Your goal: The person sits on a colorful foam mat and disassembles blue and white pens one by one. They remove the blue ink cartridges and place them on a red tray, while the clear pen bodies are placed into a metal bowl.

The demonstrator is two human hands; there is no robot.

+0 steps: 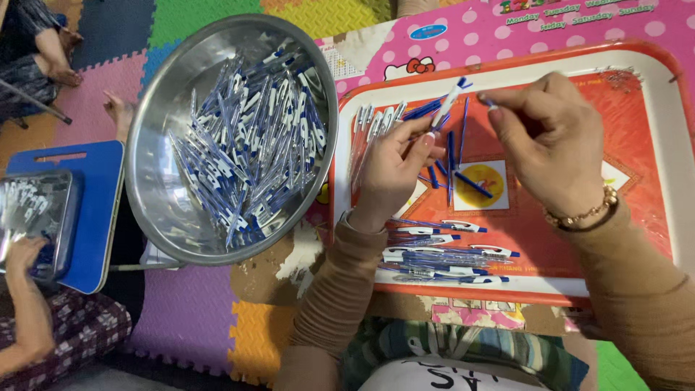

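left hand: grip clamped on a white-and-blue pen above the red tray | right hand: fingertips pinched on a small blue part | steel bowl of pens to the left

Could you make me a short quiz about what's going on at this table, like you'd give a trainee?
1. True or false: the metal bowl of pens sits on the red tray.
2. What does the left hand hold?
A. a pen barrel
B. a spoon
C. a pair of scissors
3. Where do the pens that lie side by side rest?

Key
1. False. The bowl stands beside the tray, on the foam floor mat.
2. A. The pen barrel is white and blue, and the right hand pinches a small blue part near its tip.
3. On the near edge of the tray, by the left sleeve.
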